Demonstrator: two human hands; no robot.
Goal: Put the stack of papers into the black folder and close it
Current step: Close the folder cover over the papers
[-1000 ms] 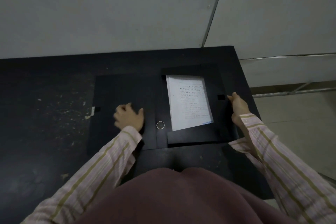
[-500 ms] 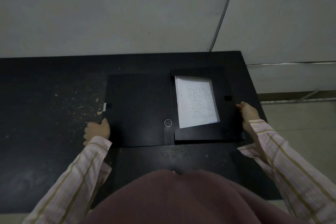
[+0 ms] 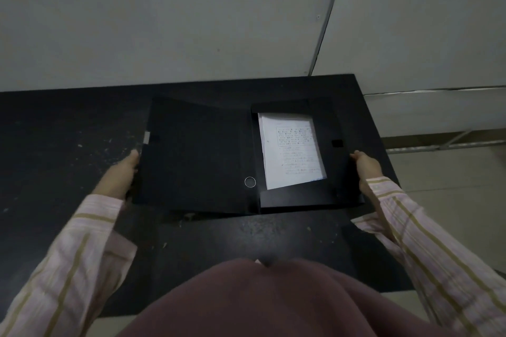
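The black folder point(image 3: 197, 156) lies open on the dark table. The white stack of papers point(image 3: 291, 153) rests in its right half, framed by the inner flaps. My left hand point(image 3: 120, 175) grips the outer edge of the left cover, which is raised a little off the table. My right hand point(image 3: 365, 165) presses against the right edge of the folder, fingers flat along it. A small ring-shaped finger hole point(image 3: 250, 182) marks the spine near the front.
The dark table point(image 3: 54, 145) is speckled with light scraps on its left part. A grey wall point(image 3: 164, 22) stands right behind it. The table's right edge point(image 3: 383, 150) drops off to the floor. My dark red lap fills the bottom of the view.
My left hand went from the middle of the left cover to its outer edge and has taken hold, lifting the cover slightly. My right hand stays at the right edge.
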